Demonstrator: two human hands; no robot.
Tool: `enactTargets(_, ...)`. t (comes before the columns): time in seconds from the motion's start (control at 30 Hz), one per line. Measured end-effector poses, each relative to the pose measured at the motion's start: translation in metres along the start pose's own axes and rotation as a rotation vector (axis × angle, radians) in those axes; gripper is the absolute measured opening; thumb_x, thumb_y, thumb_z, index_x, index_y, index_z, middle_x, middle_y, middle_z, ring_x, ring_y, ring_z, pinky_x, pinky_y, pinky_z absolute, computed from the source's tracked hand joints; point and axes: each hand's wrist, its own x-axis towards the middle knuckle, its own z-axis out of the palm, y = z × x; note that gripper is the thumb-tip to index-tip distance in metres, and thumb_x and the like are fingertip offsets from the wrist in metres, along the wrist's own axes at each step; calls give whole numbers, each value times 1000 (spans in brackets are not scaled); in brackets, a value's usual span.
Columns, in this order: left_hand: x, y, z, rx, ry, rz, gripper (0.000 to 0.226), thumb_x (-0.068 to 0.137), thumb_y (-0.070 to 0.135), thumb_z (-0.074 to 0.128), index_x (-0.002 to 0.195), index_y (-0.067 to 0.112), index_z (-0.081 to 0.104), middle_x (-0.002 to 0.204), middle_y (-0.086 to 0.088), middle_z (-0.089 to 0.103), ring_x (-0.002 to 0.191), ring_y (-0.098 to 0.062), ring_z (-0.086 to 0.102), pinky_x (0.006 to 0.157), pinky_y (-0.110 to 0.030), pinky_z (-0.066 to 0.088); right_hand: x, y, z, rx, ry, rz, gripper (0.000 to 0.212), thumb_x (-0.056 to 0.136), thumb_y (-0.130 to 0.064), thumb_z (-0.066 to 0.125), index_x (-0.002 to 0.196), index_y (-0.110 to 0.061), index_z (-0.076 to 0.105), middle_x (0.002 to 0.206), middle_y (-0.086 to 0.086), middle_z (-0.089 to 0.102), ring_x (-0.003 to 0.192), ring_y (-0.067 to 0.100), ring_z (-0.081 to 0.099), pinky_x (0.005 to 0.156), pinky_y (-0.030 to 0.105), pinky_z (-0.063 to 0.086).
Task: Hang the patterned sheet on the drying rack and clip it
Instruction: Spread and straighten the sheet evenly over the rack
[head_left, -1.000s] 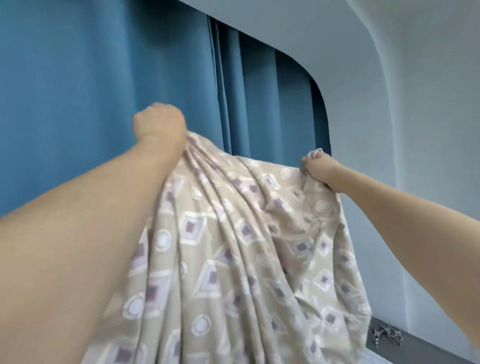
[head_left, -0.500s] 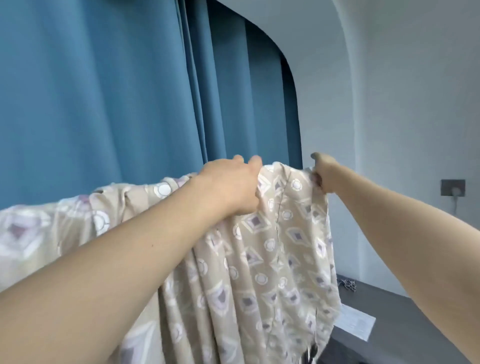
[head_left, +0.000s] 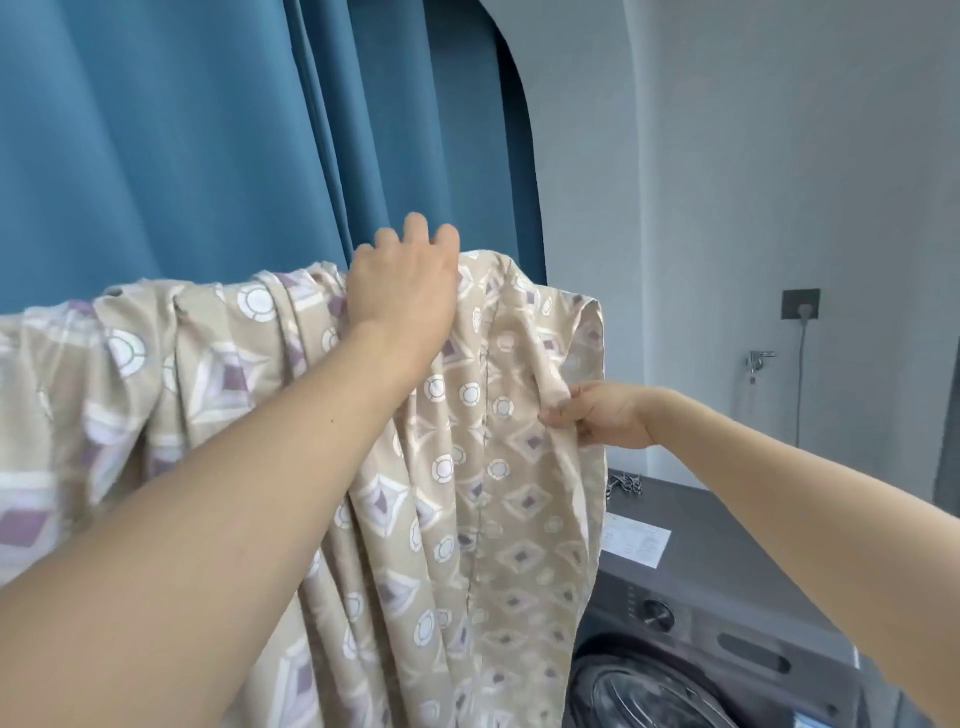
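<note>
Beige patterned sheet (head_left: 467, 467) now hangs over a high support that stays hidden under the cloth, so you can't see the rack itself; folds fall from the top edge down past the bottom of the view. Your left hand (head_left: 402, 291) has moved up from gripping the top edge half a second ago: it now lies on the crest of the sheet at 12 o'clock, palm down, fingers (head_left: 415, 228) loosely spread and curling over the far side, not clearly gripping. Your right hand (head_left: 602, 415) has dropped from the top corner to roughly 3 o'clock of the cloth and pinches the right-hand edge fold between thumb and fingers. View has tilted down since then: dark washing machine (head_left: 727, 623) now shows at 5 o'clock, with a paper sheet (head_left: 636, 540) and what look like metal clips (head_left: 626, 483) on its top. Blue curtain (head_left: 208, 145) behind, wall socket (head_left: 801, 304) at 3 o'clock.
</note>
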Motion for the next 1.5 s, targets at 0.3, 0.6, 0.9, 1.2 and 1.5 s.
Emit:
enactTargets(0.3,28,-15,-21,-103,-371,-217,11,92,24,45,95,13,48,88,-1,50,91,-29,52,70,-32,34,0,-124,-46,354,499,-380,28,99,-5,37,90,-16,61,78,4,67,78,22,66,75,34,55)
enactTargets(0.6,57,-26,-33,-50,-175,-172,21,76,-11,46,71,8,38,68,-5,39,67,-26,43,58,-32,32,64,-161,-97,296,710,-432,38,96,-36,42,131,-32,54,112,0,67,96,23,68,86,40,56)
enactTargets(0.9,99,-37,14,180,-781,-412,25,88,14,50,109,20,62,97,4,59,90,-19,56,76,-29,37,105,-92,-95,-102,670,-78,36,92,-43,55,87,-8,62,69,7,56,47,22,49,41,20,34)
enactTargets(1.2,87,-26,-2,-140,-653,-257,23,93,30,40,98,16,58,101,0,58,91,-26,56,73,-31,41,79,-43,-75,122,517,-31,25,89,-33,49,72,-14,54,60,9,55,60,29,56,63,30,43)
enactTargets(1.5,-8,-21,-45,47,-416,-29,45,85,28,52,127,17,42,112,-6,55,104,-30,54,82,-38,41,6,-39,-5,-77,892,-22,62,91,-31,48,149,-24,25,145,6,31,114,28,52,84,37,45)
